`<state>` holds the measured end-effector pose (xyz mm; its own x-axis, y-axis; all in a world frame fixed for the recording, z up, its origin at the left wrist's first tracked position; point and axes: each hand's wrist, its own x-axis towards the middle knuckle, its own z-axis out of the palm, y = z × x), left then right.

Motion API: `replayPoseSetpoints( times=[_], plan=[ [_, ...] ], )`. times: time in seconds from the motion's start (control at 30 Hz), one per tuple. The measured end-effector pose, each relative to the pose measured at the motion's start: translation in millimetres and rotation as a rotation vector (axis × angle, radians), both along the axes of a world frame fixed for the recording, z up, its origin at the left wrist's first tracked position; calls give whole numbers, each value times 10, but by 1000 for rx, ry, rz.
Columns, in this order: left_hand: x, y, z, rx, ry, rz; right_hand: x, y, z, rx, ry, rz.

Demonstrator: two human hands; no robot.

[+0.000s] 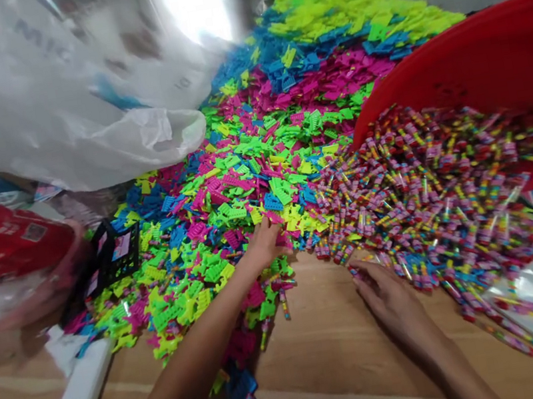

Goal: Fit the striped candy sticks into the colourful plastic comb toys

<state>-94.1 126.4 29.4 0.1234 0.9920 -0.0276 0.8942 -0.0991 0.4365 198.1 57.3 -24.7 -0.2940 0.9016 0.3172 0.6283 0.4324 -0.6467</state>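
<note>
Light (pixel 195 1) glares beyond plastic pieces (pixel 238 182) on a wooden table (pixel 326 338); I cannot tell whether left fingers (pixel 267 231) or right fingers (pixel 371 270) grip.

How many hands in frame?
2: the left hand is at the plastic pieces; the right hand is by the table, fingertips at the near edge of the tubes. No other hand shows.

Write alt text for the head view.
Left hand at a heap of bright plastic pieces, right hand at the edge of a pile of tubes spilling from a red basin, on a wooden table. White bag at left.
</note>
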Motion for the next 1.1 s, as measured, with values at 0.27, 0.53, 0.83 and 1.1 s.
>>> replayPoseSetpoints(
  times=[0.27,0.53,0.83,1.1],
  plan=[
    [54,-206,22,49,72,105,-164,-39,27,-11,44,39],
    [-90,-76,63,37,-21,225,-178,-65,39,-24,53,71],
    [161,-28,96,41,-250,132,-236,-129,67,-65,71,95],
    [227,-262,125,-45,-751,249,-339,-184,257,-287,328,31]
  ],
)
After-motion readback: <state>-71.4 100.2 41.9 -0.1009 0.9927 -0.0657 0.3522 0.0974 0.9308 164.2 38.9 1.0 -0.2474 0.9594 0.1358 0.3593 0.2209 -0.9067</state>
